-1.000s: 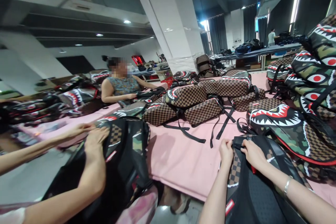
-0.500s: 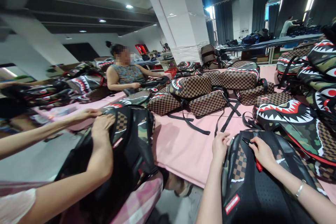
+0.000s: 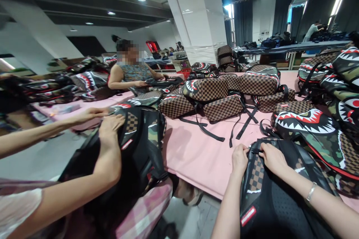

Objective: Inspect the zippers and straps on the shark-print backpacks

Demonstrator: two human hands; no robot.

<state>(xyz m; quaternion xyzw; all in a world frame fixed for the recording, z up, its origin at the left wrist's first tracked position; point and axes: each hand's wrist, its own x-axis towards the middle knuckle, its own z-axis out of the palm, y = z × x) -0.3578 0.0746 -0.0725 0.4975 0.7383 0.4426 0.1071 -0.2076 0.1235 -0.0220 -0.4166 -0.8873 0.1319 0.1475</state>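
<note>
A black backpack (image 3: 283, 194) with checkered and camouflage panels lies in front of me at the lower right. At its upper left corner, my left hand (image 3: 240, 160) is closed, pinching the edge of the bag. My right hand (image 3: 273, 158) is also closed, its fingers on a small black strap piece (image 3: 255, 151) near the top of the bag. The two hands are a short way apart, with the strap piece between them. A red label (image 3: 248, 215) shows on the bag's lower left. No red-handled tool shows at my right hand.
A co-worker's arms (image 3: 109, 153) reach over another backpack (image 3: 134, 145) at my left. Checkered bags (image 3: 207, 89) with loose straps are piled across the pink table (image 3: 193, 157). Shark-mouth bags (image 3: 305, 119) stack up on the right. Another person (image 3: 130, 67) sits across the table.
My right hand has moved slightly left toward my left hand and now pinches the strap piece. The black and red tool seen under it earlier is out of sight. My left hand grips the bag's edge.
</note>
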